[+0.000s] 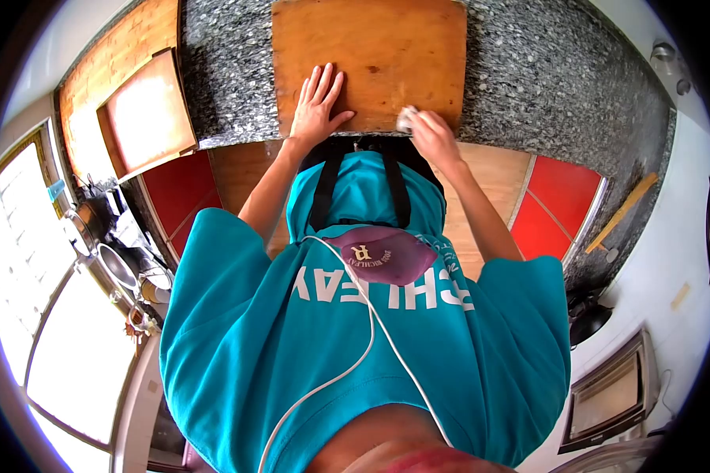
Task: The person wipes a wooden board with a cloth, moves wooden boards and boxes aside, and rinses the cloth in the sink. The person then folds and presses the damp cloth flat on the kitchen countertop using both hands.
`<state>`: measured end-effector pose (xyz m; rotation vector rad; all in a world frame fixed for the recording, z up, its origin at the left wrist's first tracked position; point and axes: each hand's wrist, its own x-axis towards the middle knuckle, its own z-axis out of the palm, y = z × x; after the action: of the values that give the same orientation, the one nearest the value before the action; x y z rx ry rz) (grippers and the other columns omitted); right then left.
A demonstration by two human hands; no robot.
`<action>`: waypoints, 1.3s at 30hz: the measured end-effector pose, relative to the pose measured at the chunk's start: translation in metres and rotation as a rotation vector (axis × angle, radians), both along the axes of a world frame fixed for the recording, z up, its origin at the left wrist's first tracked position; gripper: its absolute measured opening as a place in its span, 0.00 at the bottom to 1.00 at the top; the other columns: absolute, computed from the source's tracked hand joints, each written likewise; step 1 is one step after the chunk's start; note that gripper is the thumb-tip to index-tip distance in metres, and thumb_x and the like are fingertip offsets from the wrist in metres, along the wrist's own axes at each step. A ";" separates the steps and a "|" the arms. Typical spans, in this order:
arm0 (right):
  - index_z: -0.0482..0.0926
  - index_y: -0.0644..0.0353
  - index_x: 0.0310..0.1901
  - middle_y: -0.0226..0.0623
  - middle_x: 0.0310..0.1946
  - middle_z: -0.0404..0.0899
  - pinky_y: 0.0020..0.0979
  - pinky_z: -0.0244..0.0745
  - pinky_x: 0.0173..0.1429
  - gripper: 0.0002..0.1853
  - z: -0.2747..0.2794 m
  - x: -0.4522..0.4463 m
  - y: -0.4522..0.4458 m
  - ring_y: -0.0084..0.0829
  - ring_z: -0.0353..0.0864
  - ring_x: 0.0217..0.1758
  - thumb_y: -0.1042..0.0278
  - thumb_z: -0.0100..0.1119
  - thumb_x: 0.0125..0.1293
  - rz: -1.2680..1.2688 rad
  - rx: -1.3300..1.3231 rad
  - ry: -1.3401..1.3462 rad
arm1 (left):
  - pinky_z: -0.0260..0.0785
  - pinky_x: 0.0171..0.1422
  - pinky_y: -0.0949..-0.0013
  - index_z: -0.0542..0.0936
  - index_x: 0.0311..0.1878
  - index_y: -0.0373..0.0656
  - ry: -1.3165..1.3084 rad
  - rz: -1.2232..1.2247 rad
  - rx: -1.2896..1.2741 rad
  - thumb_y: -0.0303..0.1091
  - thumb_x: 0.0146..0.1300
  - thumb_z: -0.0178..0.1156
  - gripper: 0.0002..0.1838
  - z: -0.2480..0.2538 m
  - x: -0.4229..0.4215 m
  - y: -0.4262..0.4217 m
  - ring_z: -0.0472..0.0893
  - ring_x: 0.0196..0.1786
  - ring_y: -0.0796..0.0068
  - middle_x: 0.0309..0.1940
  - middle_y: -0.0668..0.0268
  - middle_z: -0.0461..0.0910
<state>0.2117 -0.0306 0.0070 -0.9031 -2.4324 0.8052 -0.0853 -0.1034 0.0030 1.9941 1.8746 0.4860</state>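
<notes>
A brown wooden board [371,39] lies on the speckled grey stone counter. My left hand [317,110] rests flat on the board's near left part, fingers spread and pointing away from me. Near the board's front right edge, my right hand [434,138] is closed on a small crumpled white wad [406,118]. Whether the wad is cloth or paper I cannot make out. It touches the board, and my fingers cover part of it.
The granite counter [528,79] curves around both sides. To the left stands an open-topped wooden box or tray [146,114]. Pots [118,264] crowd the far left, near a window. A yellow wooden stick [623,211] lies at the right. White cables [375,315] hang over my shirt.
</notes>
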 end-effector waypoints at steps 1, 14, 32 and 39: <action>0.82 0.63 0.48 0.42 0.36 0.79 0.42 0.78 0.47 0.16 0.006 0.012 0.001 0.44 0.81 0.42 0.84 0.62 0.58 -0.013 0.006 -0.025 | 0.47 0.83 0.45 0.60 0.80 0.48 0.008 0.005 -0.006 0.54 0.63 0.68 0.47 0.000 -0.001 0.000 0.49 0.83 0.46 0.82 0.54 0.50; 0.84 0.65 0.47 0.41 0.39 0.83 0.43 0.79 0.49 0.12 0.007 -0.005 -0.011 0.43 0.82 0.43 0.81 0.60 0.62 -0.138 0.038 -0.168 | 0.46 0.84 0.46 0.60 0.80 0.48 -0.032 0.022 0.039 0.56 0.63 0.67 0.46 -0.008 -0.001 -0.002 0.49 0.83 0.47 0.83 0.56 0.50; 0.84 0.60 0.44 0.45 0.39 0.83 0.43 0.79 0.47 0.09 0.004 0.025 0.015 0.47 0.84 0.41 0.78 0.62 0.63 -0.278 -0.076 0.026 | 0.45 0.83 0.42 0.63 0.79 0.47 0.029 0.129 0.074 0.50 0.63 0.69 0.44 -0.007 0.013 -0.011 0.50 0.83 0.47 0.82 0.54 0.53; 0.83 0.63 0.47 0.50 0.40 0.81 0.49 0.77 0.50 0.11 -0.024 0.082 0.060 0.54 0.82 0.45 0.71 0.65 0.64 -0.542 0.015 -0.025 | 0.56 0.77 0.44 0.69 0.72 0.37 0.092 0.591 0.240 0.35 0.66 0.64 0.32 -0.009 0.001 -0.065 0.62 0.73 0.39 0.74 0.40 0.62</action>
<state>0.2932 0.0299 -0.0173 -1.4787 -2.0480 0.5706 -0.0841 -0.1682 -0.0055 1.5817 2.5696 0.8190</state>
